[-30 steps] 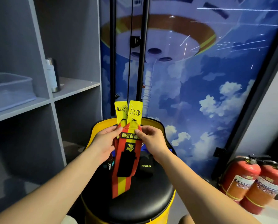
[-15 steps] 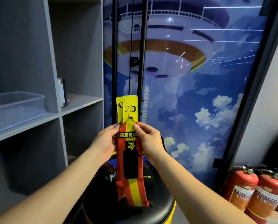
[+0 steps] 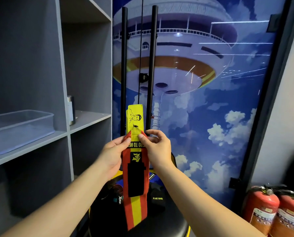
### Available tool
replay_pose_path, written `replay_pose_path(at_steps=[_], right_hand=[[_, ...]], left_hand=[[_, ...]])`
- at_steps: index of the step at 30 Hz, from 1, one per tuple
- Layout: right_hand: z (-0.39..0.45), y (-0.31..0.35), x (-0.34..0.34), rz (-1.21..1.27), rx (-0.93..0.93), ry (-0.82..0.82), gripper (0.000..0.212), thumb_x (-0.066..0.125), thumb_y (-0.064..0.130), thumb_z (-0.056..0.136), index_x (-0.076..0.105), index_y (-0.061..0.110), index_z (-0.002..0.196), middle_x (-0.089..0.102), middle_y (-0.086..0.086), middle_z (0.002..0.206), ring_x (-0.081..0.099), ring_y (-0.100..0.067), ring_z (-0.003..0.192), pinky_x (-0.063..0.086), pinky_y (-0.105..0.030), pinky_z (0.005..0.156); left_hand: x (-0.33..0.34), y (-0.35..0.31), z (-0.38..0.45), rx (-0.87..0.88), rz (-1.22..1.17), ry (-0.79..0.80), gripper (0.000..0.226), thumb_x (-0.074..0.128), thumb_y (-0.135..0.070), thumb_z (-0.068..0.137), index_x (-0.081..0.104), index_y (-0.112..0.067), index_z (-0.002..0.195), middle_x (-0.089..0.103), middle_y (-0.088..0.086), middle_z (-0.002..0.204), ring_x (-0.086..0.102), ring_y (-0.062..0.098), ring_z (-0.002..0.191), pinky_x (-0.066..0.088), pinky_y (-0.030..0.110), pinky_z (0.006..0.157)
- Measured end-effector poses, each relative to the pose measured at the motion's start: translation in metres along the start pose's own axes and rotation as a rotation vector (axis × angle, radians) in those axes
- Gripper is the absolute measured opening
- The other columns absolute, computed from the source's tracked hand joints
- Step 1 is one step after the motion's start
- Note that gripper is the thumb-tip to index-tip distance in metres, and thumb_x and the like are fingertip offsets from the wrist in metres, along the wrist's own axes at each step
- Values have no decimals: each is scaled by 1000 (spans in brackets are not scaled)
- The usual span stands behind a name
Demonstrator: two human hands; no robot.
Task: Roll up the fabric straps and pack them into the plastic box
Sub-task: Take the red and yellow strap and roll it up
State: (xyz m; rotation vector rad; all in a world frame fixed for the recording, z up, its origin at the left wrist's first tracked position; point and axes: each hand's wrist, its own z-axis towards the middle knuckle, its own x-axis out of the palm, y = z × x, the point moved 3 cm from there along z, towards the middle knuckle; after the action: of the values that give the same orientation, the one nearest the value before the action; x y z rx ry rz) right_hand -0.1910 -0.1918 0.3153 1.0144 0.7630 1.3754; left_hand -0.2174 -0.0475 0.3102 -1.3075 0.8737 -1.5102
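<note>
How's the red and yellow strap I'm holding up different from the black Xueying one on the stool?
The red and yellow strap hangs unrolled at full length, pinched at its top by the left hand and right hand; the black strap lies bundled on the stool, untouched. One is striped in bright colours, the other plain black with lettering. Neither is in the plastic box.

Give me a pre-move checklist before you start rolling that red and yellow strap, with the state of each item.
1. Both hands on the strap: ok. Left hand and right hand pinch the top of the red and yellow strap.
2. Strap hangs straight, not twisted: ok.
3. Yellow tags lined up: ok, nearly stacked.
4. Plastic box open and within sight: ok, on the shelf to the left, no lid seen.
5. Other straps on the black seat rolled: cannot tell, partly hidden.
</note>
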Motion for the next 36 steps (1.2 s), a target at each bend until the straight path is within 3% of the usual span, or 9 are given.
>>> replay_pose_path(at_steps=[5, 9, 12, 15, 18, 22, 28, 31, 36], right_hand=[[1, 4, -3, -124, -74, -60, 27, 85, 40, 77, 64, 25, 85, 72, -1, 81, 71, -19, 79, 60, -48, 77], [-4, 14, -3, -321, -322, -84, 19, 77, 37, 87, 62, 25, 83, 68, 9, 81, 64, -7, 79, 54, -29, 73], [-6, 21, 1, -462, -489, -110, 24, 66, 43, 94, 77, 22, 95, 67, 9, 104, 59, -7, 102, 48, -28, 90], [-8, 23, 6, -377, -396, 12, 43, 60, 61, 91, 77, 26, 110, 61, 11, 109, 58, -5, 105, 48, -26, 91], [-3, 22, 6, -304, -321, 96, 33, 68, 48, 91, 74, 29, 116, 64, 8, 99, 64, -5, 90, 53, -26, 83], [9, 16, 2, -203, -157, 68, 19, 61, 29, 98, 77, 22, 107, 76, 4, 92, 73, -14, 87, 60, -45, 85], [-4, 3, 9, -232, -148, 52, 19, 60, 35, 98, 73, 26, 109, 75, 6, 94, 71, -9, 89, 59, -40, 87], [-3, 0, 10, -230, -172, 104, 25, 71, 43, 89, 71, 31, 111, 73, 11, 99, 68, -5, 95, 57, -35, 89], [5, 3, 5, -182, -175, 151, 21, 73, 30, 92, 74, 28, 113, 75, 9, 99, 70, -7, 93, 60, -37, 86]], left_hand=[[0, -5, -3, 26, 51, 12, 28, 52, -9, 100, 67, -3, 124, 72, 21, 115, 72, 31, 102, 57, 44, 91], [8, -12, -6, 56, 13, 5, 24, 53, -4, 99, 69, -3, 116, 76, 14, 98, 75, 21, 80, 62, 32, 69], [15, -21, -7, 90, -26, 7, 21, 53, -8, 100, 71, -6, 110, 76, 10, 89, 72, 18, 73, 58, 25, 61], [17, -30, -4, 103, -82, 4, 33, 44, -21, 105, 68, -2, 118, 74, 13, 101, 69, 24, 92, 56, 31, 80], [16, -35, -2, 110, 5, -4, 37, 41, -24, 106, 65, -4, 125, 71, 12, 121, 66, 24, 115, 47, 40, 102], [9, -37, 2, 223, 245, -131, 17, 58, -8, 98, 73, -15, 102, 75, 2, 99, 68, 13, 92, 53, 26, 86], [10, -21, 5, 223, 335, -187, 21, 70, 0, 89, 76, -14, 103, 77, 2, 91, 73, 5, 77, 53, 11, 62], [10, -23, 7, 251, 359, -236, 19, 72, 0, 86, 76, -13, 99, 75, 0, 88, 71, 5, 74, 53, 11, 61], [6, -26, 10, 277, 423, -256, 10, 78, -9, 83, 77, -16, 90, 75, -1, 84, 70, 7, 78, 57, 20, 71]])
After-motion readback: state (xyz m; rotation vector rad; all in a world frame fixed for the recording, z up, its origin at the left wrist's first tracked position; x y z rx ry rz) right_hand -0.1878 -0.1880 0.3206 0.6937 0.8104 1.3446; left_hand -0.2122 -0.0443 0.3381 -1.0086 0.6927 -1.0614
